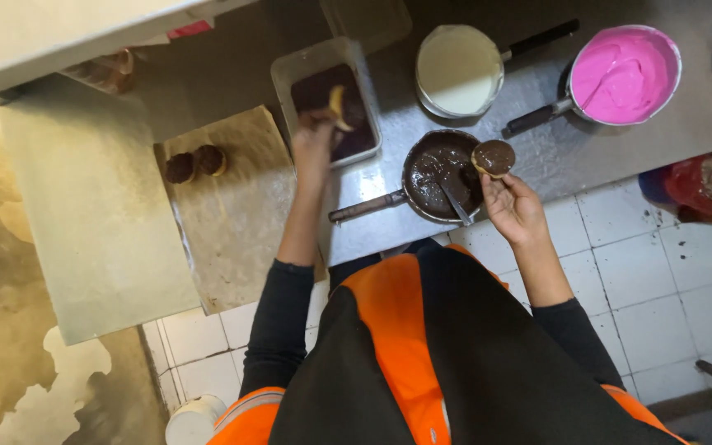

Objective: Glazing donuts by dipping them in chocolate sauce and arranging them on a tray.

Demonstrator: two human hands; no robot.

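The right hand holds a round pastry by its edge, fingers closed around it, its top coated in dark chocolate; it sits just above the rim of a dark saucepan of chocolate glaze, in which a metal utensil leans. The left hand reaches forward over a clear plastic tub holding something dark, and grips a pale, curved piece between its fingers, tilted over the tub's contents. The two hands are well apart, one at each vessel. To the left of the tub, two chocolate-topped pastries rest side by side on a worn wooden board, which lies beside a large pale sheet. Beyond the dark saucepan, on the grey steel counter, stand a pan of cream-white glaze and, further right, a pan of bright pink glaze, both with black handles. A red basin shows at the right edge. The person wears black sleeves and an orange garment under a dark apron, standing on a white tiled floor.
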